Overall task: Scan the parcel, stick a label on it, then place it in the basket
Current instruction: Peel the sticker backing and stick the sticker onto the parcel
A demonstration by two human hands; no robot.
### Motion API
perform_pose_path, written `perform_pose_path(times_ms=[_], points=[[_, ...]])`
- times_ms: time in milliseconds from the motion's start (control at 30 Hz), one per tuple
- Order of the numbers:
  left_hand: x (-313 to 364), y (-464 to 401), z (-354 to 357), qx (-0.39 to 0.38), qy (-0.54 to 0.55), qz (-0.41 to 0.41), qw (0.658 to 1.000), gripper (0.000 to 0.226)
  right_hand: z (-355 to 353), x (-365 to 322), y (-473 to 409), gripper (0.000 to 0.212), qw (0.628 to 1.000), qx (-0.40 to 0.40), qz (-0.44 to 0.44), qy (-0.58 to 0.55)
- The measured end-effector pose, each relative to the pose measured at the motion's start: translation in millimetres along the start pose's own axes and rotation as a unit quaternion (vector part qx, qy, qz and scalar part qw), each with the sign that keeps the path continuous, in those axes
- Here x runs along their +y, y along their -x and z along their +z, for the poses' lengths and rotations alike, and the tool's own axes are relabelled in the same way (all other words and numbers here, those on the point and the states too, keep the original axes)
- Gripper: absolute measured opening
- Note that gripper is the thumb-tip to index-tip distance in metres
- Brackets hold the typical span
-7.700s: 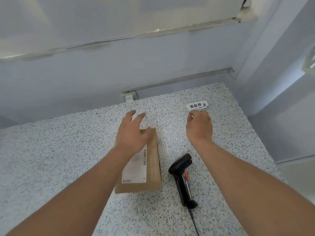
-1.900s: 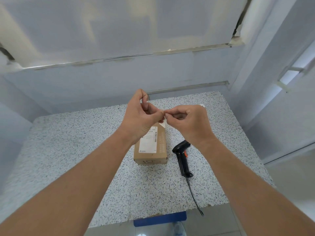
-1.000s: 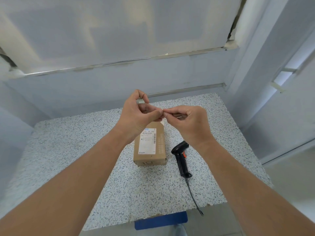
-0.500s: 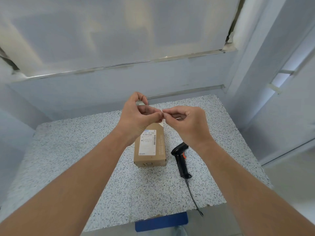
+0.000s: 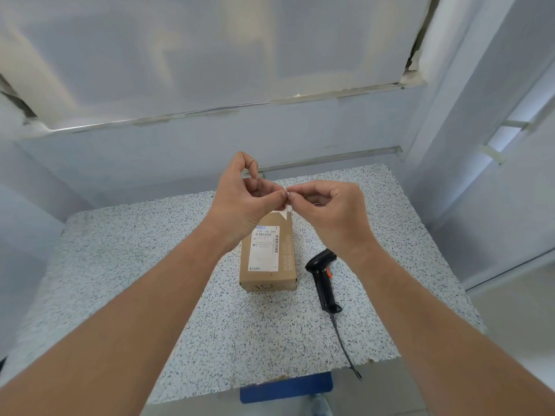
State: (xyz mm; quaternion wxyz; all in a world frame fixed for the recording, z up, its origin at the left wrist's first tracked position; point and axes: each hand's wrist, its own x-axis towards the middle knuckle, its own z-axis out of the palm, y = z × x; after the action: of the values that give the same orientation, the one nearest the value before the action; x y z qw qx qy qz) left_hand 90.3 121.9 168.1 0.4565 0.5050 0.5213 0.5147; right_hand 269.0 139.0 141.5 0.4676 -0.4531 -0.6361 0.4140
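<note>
two hands (image 5: 244, 202) (image 5: 333, 210) pinching small white label (image 5: 285, 212) above brown parcel (image 5: 268, 259)

We are looking at a speckled tabletop (image 5: 120, 265) sitting against pale blue walls (image 5: 180, 151), daylight coming through a window (image 5: 510, 133) at two o'clock, pale floor (image 5: 510, 295) showing at four.

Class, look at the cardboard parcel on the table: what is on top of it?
A white shipping label lies flat on the parcel. The left hand covers its far end, hiding anything there.
</note>
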Motion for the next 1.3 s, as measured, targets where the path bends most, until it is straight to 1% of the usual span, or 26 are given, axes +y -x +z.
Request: perform_pose_path(times_ms=[300,533,633,767,833,967,1133,1300], points=[[-5,-2,-4,0.002,-0.004,0.002,1.000,0.048,10,2,-3,0.011,0.999,0.006,0.026,-0.038],[-8,-5,-10,-0.005,-0.020,0.001,1.000,0.051,13,5,-7,0.008,0.993,-0.003,0.073,-0.090],[-9,-7,-12,-0.006,-0.022,-0.004,1.000,0.051,16,3,-8,0.004,0.986,-0.006,0.103,-0.133],[-14,-10,-17,-0.001,-0.012,-0.014,1.000,0.049,23,5,-10,0.007,0.961,0.003,0.175,-0.215],[-18,-11,-19,0.009,-0.001,-0.020,1.000,0.047,27,8,-12,0.007,0.941,0.018,0.213,-0.260],[-31,-13,-24,0.058,0.032,-0.053,0.996,0.041,35,16,-15,0.009,0.903,0.057,0.269,-0.330],[-50,-14,-33,0.113,0.067,-0.124,0.984,0.032,37,27,-14,0.008,0.877,0.097,0.302,-0.360],[-63,-23,-29,0.171,0.079,-0.186,0.964,0.023,32,40,-18,0.007,0.856,0.177,0.317,-0.366]])
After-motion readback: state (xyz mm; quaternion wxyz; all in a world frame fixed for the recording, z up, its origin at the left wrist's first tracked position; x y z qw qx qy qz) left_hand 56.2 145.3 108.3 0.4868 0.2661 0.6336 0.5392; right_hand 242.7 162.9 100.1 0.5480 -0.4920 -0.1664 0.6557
